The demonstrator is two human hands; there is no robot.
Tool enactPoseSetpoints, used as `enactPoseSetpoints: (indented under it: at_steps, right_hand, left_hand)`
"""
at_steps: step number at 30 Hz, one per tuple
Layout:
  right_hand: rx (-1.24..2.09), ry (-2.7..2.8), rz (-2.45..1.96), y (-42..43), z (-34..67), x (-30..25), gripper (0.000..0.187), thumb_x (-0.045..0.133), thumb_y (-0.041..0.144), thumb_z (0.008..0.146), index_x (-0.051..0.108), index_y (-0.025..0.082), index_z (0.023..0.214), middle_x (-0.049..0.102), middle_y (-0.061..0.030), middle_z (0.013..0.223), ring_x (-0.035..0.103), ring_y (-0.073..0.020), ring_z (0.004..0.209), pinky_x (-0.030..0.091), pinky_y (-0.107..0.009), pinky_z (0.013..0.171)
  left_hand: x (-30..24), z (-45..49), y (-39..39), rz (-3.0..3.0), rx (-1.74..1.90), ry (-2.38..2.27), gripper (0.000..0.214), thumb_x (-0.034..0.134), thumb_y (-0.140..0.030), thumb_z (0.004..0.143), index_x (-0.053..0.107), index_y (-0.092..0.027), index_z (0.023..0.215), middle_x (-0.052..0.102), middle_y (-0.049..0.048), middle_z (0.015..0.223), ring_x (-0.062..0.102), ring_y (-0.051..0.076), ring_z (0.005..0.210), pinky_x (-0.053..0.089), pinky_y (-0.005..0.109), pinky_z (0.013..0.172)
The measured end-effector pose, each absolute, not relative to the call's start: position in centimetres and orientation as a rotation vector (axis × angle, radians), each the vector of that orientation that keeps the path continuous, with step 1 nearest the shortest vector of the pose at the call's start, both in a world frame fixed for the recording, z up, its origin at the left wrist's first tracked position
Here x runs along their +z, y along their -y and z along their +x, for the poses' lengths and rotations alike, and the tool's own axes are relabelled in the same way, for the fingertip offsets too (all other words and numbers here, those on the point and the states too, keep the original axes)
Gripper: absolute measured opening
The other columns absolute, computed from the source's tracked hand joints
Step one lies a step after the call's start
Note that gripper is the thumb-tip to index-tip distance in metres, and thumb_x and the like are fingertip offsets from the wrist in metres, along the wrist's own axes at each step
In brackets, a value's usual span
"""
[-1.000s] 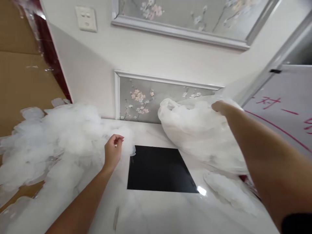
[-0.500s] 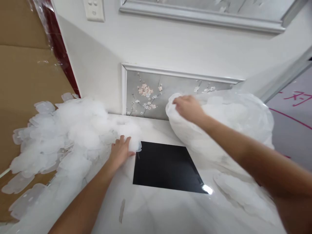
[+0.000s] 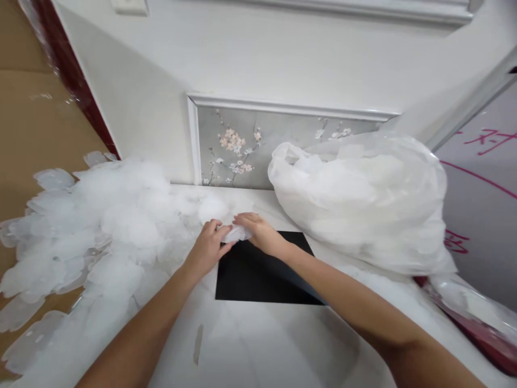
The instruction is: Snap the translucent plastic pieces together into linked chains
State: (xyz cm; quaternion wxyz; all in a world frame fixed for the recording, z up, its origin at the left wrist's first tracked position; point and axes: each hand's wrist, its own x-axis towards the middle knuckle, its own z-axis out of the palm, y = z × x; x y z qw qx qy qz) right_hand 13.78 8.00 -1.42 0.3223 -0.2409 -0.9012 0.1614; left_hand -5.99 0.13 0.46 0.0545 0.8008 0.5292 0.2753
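Over the far left corner of a black square sheet (image 3: 262,272), my two hands meet on a small bunch of translucent white plastic pieces (image 3: 236,233). My left hand (image 3: 208,245) grips the bunch from the left with bent fingers and thumb. From the right, my right hand (image 3: 262,233) closes on its other side, fingers curled over the top. To the left spreads a big heap of similar thin, round-edged plastic pieces (image 3: 125,210). How many pieces are between my hands is hidden.
A bulging translucent plastic bag (image 3: 359,199) full of white stuff stands at the right against the wall. Brown cardboard (image 3: 36,118) rises at the left. A whiteboard (image 3: 488,178) with red writing is at the far right. The white tabletop (image 3: 242,345) bears a grey smear.
My right hand has come away from the bag's mouth and down to the left hand. Both now hold the plastic pieces. The view has shifted slightly.
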Motion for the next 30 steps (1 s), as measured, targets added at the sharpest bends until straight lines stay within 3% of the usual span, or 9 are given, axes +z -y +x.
enactPoseSetpoints:
  at_steps: [3,6,9,14,17,20,22,25,30]
  right_hand:
    - [0.479,2.424,-0.777,-6.3,18.8,-2.0,0.058,0.047,-0.002,0.077,0.053,0.024,0.129,0.059,-0.0105,0.130,0.056,-0.0255,0.121,0.047,-0.049,0.102]
    - [0.548,2.335,-0.925,-4.6,21.8,-3.3,0.054,0.048,0.003,0.081,0.048,0.026,0.130,0.053,-0.0103,0.136,0.056,-0.0240,0.121,0.050,-0.046,0.099]
    - [0.585,2.212,-0.988,-3.6,22.6,-4.1,0.040,0.051,0.008,0.084,0.051,0.024,0.121,0.056,-0.0102,0.127,0.058,-0.0229,0.116,0.053,-0.044,0.094]
    - [0.511,2.212,-0.992,-3.6,21.7,-4.3,0.024,0.063,0.024,0.086,0.059,0.022,0.110,0.061,-0.0110,0.120,0.057,-0.0265,0.114,0.048,-0.048,0.098]
    - [0.455,2.290,-0.978,-3.8,21.2,-4.1,0.028,0.071,0.028,0.082,0.061,0.023,0.107,0.064,-0.0108,0.118,0.057,-0.0286,0.111,0.046,-0.050,0.095]
    - [0.507,2.273,-1.005,-3.9,21.4,-3.7,0.012,0.071,0.025,0.082,0.063,0.021,0.089,0.067,-0.0066,0.096,0.061,-0.0242,0.093,0.048,-0.045,0.087]
    - [0.648,2.166,-1.032,-3.7,22.1,-3.3,0.008,0.069,0.023,0.082,0.061,0.020,0.084,0.062,-0.0046,0.093,0.060,-0.0185,0.080,0.051,-0.038,0.078]
    - [1.054,2.020,-0.983,-3.5,23.6,-2.6,0.015,0.068,0.023,0.079,0.060,0.021,0.092,0.055,-0.0059,0.113,0.058,-0.0106,0.070,0.052,-0.031,0.069]
    - [1.649,1.973,-0.780,-3.8,25.8,-1.7,0.028,0.073,0.027,0.076,0.060,0.020,0.099,0.056,-0.0070,0.119,0.064,-0.0161,0.094,0.052,-0.031,0.079]
  left_hand:
    - [0.6,-5.4,0.3,2.531,0.522,-1.440,0.033,0.066,-0.045,0.082,0.065,-0.020,0.104,0.057,0.0075,0.103,0.057,0.026,0.097,0.049,0.037,0.082]
    - [1.1,-5.1,0.5,2.589,0.396,-1.583,0.035,0.060,-0.052,0.085,0.066,-0.018,0.088,0.060,0.0076,0.091,0.056,0.027,0.087,0.046,0.040,0.077]
    - [1.3,-4.9,0.4,2.570,0.494,-1.725,0.032,0.054,-0.048,0.090,0.066,-0.019,0.086,0.062,0.0080,0.090,0.057,0.027,0.086,0.045,0.040,0.078]
    - [0.0,-4.4,0.0,2.409,0.631,-1.602,0.029,0.060,-0.038,0.086,0.062,-0.024,0.112,0.062,0.0047,0.115,0.059,0.024,0.101,0.049,0.038,0.084]
    - [-0.6,-4.0,-0.2,2.313,0.632,-1.602,0.024,0.062,-0.027,0.082,0.063,-0.024,0.106,0.063,0.0038,0.115,0.059,0.025,0.105,0.050,0.039,0.089]
    - [-0.3,-3.9,-0.4,2.233,0.767,-1.625,0.022,0.062,-0.020,0.076,0.065,-0.024,0.097,0.062,0.0040,0.114,0.059,0.024,0.104,0.049,0.040,0.090]
    - [0.3,-3.9,-0.4,2.129,0.888,-1.662,0.023,0.061,-0.019,0.073,0.065,-0.024,0.095,0.061,0.0036,0.110,0.060,0.021,0.091,0.051,0.038,0.085]
    - [1.4,-3.8,-0.2,1.853,0.974,-1.661,0.021,0.060,-0.025,0.074,0.063,-0.023,0.094,0.062,0.0021,0.095,0.058,0.017,0.074,0.050,0.034,0.074]
    - [2.9,-2.6,0.9,1.485,0.844,-1.303,0.038,0.062,-0.042,0.080,0.057,-0.022,0.112,0.060,-0.0025,0.072,0.058,0.015,0.067,0.047,0.029,0.067]
